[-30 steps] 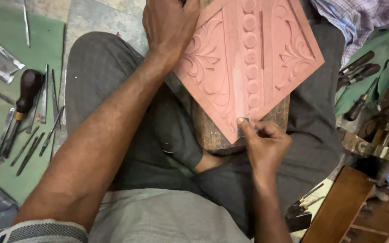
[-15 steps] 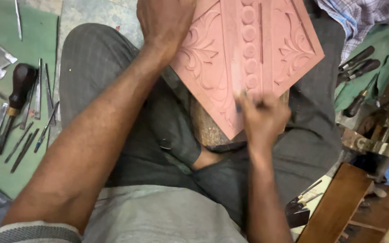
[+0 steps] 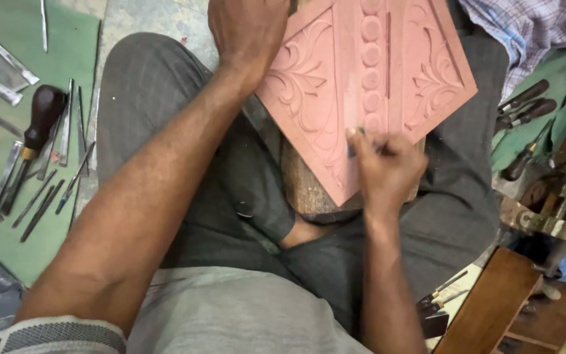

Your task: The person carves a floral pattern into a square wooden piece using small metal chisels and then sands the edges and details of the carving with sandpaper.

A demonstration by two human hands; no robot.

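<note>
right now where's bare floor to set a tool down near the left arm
Bare grey floor lies between the green mat and the left hand. The mat is crowded with chisels; the right hand side is cluttered too.

carved panel (image 3: 361, 85): dusty terracotta pink all over, with leafy scroll relief on both flanks and a row of round beads down the middle band. just under the panel, a brown wooden block (image 3: 309, 190), weathered and streaked. around the panel, dark grey trousers (image 3: 152, 105) with faint pinstripes. below them, a pale grey shirt (image 3: 230, 314); sleeve cuff (image 3: 60, 334) ribbed in cream and dark grey. left of the panel, a green mat (image 3: 1, 72) strewn with silvery grey steel tools (image 3: 40, 196), one with a dark brown, nearly black handle (image 3: 44, 111). upper right of the panel, checked cloth (image 3: 532, 29) in white, blue and purple. lower right, a reddish brown wooden box (image 3: 492, 301).
</note>
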